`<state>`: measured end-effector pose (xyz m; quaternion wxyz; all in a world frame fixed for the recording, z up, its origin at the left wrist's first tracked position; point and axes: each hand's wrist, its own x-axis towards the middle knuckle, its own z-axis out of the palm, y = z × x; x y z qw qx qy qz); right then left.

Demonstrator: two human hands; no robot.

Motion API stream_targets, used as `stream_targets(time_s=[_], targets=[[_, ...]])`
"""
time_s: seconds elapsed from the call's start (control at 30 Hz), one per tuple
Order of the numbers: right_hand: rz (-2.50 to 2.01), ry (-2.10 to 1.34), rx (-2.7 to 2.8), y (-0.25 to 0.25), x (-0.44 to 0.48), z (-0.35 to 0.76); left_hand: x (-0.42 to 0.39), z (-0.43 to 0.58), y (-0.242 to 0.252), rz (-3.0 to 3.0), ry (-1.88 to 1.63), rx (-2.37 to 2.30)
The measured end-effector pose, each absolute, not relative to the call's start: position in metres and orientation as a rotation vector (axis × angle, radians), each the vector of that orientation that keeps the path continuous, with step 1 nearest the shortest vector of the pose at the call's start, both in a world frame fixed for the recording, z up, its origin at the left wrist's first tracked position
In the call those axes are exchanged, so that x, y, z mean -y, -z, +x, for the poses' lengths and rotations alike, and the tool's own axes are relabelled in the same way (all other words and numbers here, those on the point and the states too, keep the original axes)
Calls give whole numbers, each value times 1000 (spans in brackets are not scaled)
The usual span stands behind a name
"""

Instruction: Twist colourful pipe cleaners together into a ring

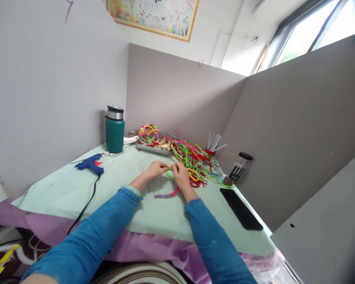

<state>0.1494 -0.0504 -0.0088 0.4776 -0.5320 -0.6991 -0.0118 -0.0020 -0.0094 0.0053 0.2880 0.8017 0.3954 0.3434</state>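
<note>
My left hand (156, 169) and my right hand (180, 174) meet over the middle of the pale green table sheet (62, 189). Both pinch a thin light-green pipe cleaner (170, 168) between their fingertips. A pink and purple pipe cleaner piece (167, 194) lies on the sheet just under my right wrist. A heap of several coloured pipe cleaners (192, 157) sits right behind my hands. Both arms wear blue sleeves.
A blue glue gun (90, 163) with a black cord lies at the left. A green flask (114, 131) stands at the back left beside a metal tray (154, 148) of looped pipe cleaners. A black phone (241, 208) and a small jar (239, 167) are at the right. Grey partition walls surround the table.
</note>
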Motion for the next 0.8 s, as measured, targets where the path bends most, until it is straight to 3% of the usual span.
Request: stream_targets(time_s=[0.57,0.8], targets=[[-1032,-763,1369,2,48,152,16,-6,-12,2094,-888,-1180],[-1155,-756,1228,4,45,158,17,-3,-12,2080,-899,-988]])
